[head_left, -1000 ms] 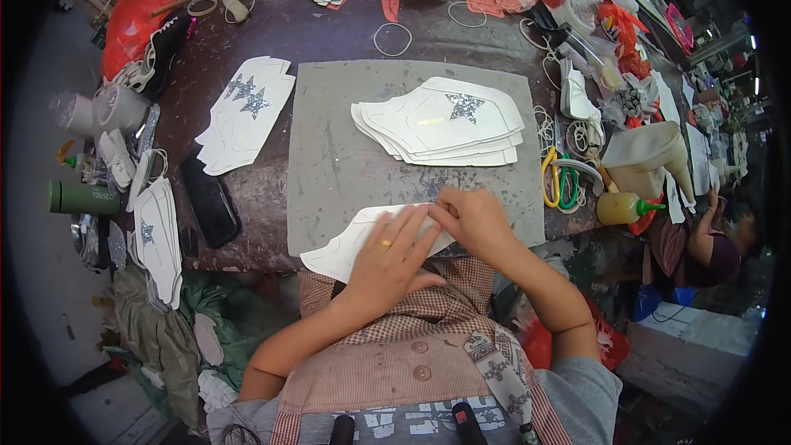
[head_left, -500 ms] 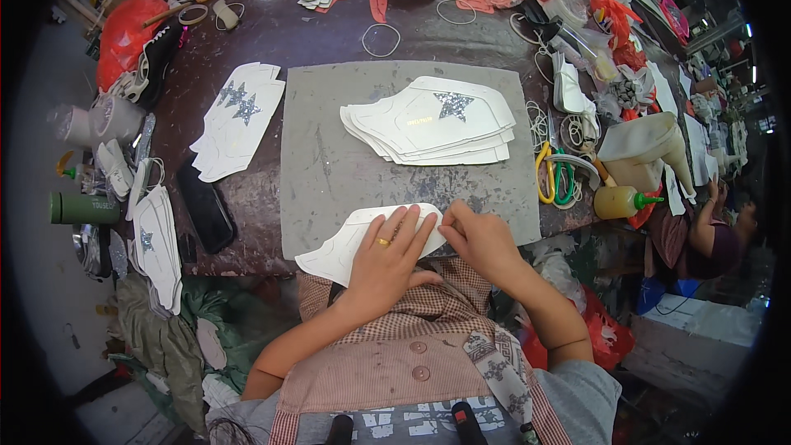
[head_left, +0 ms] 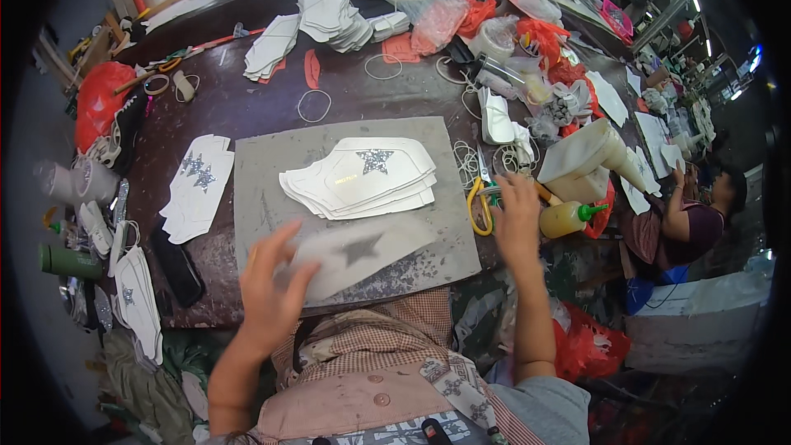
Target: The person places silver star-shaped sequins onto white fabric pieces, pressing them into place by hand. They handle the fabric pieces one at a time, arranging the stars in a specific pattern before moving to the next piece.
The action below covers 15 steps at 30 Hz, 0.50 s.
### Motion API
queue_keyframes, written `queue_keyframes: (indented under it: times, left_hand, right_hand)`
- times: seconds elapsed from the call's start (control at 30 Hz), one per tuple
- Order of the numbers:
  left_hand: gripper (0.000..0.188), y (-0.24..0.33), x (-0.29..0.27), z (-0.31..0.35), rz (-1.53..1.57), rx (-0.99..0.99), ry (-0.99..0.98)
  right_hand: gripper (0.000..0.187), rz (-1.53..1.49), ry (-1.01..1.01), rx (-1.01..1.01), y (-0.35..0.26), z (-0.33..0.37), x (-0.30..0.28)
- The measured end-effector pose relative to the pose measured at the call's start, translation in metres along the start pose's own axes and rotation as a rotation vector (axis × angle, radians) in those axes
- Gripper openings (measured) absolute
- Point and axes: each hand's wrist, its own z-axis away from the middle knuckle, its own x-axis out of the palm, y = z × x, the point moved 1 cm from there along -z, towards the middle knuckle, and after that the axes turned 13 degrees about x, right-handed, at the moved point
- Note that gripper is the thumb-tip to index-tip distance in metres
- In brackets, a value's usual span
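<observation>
A grey cutting mat [head_left: 272,198] lies on the dark worktable in front of me. On it rests a fanned stack of white shoe-upper pieces [head_left: 362,181], the top one bearing a glitter star. My left hand [head_left: 272,288] grips the left end of a single white piece with a dark star shape [head_left: 362,251], blurred by motion, at the mat's near edge. My right hand [head_left: 517,218] hovers with fingers apart at the mat's right edge, just beside yellow-handled scissors [head_left: 476,202] and holding nothing.
A second stack of starred white pieces [head_left: 198,185] lies left of the mat. A yellow glue bottle [head_left: 568,218], a white jug [head_left: 589,161], rubber bands [head_left: 315,105] and more piece stacks [head_left: 334,12] crowd the table. A co-worker [head_left: 700,214] sits at right.
Both hands were together pressing the white piece at the mat's near edge. Now they have parted: the left hand moves the piece, the right hand has swung right to the scissors.
</observation>
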Motion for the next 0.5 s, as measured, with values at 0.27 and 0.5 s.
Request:
queue_keyframes:
  times: [0.27, 0.5]
  left_hand:
    - [0.077, -0.074, 0.059, -0.087, -0.286, 0.316, -0.001]
    - [0.066, -0.152, -0.054, -0.02, -0.809, -0.057, 0.093]
  right_hand:
    - [0.01, -0.585, -0.092, 0.157, 0.03, -0.017, -0.025]
    - [0.009, -0.494, -0.16, -0.01, -0.027, 0.028, 0.03]
